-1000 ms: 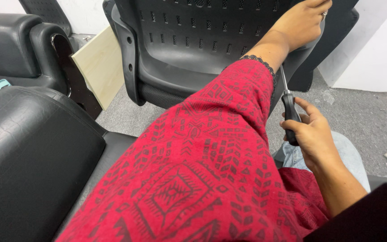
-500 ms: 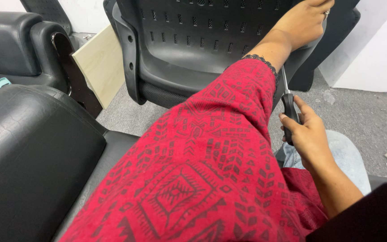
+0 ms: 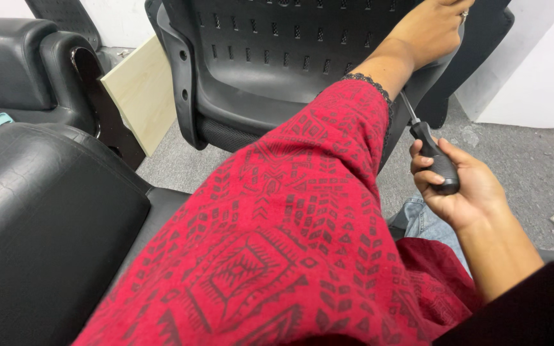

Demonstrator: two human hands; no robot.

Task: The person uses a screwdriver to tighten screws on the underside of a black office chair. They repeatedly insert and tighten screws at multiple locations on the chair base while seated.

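A black plastic chair shell (image 3: 277,57) with rows of slots stands tilted in front of me on the floor. My left hand (image 3: 431,29), at the end of a red patterned sleeve, grips its upper edge at the top of the frame. My right hand (image 3: 460,186) is closed around the black handle of a screwdriver (image 3: 434,157). The screwdriver's metal shaft points up and left toward the chair shell, and its tip is hidden behind my left forearm.
A black leather armchair (image 3: 40,211) fills the left side. A pale wooden board (image 3: 142,96) leans between it and the chair shell. Grey carpet (image 3: 520,160) lies to the right, with small scraps near the right edge, below a white wall.
My right hand has drawn the screwdriver slightly back and turned, showing more of the handle. My left hand stays on the chair shell.
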